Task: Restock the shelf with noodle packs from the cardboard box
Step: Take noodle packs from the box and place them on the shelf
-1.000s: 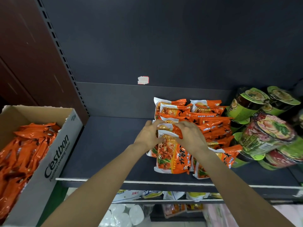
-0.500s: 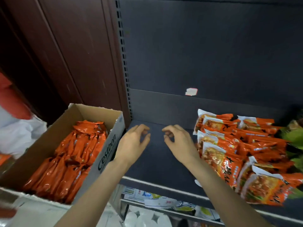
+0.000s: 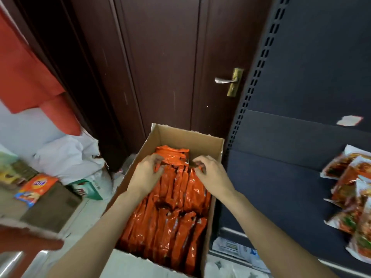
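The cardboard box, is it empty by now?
No. The cardboard box is packed with upright orange noodle packs, and the left hand and right hand grip packs at its far end.

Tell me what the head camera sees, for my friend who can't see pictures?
Two hands, left hand and right hand, grip orange noodle packs inside an open cardboard box. A dark shelf with more packs is to the right.
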`<move>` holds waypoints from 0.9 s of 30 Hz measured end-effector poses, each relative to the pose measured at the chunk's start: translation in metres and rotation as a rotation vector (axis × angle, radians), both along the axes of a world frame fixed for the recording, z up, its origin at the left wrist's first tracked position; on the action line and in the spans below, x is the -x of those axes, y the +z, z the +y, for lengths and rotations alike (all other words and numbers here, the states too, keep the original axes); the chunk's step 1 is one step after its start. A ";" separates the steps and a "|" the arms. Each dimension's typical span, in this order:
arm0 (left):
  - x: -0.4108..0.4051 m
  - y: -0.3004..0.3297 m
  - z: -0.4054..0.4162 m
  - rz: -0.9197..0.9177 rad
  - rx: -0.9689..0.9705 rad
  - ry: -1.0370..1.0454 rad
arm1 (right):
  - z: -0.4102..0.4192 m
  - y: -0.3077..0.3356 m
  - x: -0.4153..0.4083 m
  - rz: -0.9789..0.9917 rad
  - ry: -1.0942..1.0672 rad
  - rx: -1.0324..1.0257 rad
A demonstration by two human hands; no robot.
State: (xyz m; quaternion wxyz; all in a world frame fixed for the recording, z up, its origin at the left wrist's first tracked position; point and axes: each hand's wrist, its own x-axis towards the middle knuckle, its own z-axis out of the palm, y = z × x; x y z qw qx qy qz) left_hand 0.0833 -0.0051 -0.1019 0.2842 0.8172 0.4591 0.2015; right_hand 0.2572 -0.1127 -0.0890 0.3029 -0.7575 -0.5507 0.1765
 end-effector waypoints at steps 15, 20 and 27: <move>-0.034 -0.046 0.081 0.176 0.182 -0.185 | 0.112 -0.070 -0.002 -0.011 -0.066 0.363; -0.047 -0.067 0.095 0.277 0.196 -0.186 | 0.133 -0.088 -0.009 0.015 -0.095 0.412; -0.060 -0.082 0.106 0.419 0.016 -0.129 | 0.152 -0.100 -0.014 -0.009 -0.237 0.415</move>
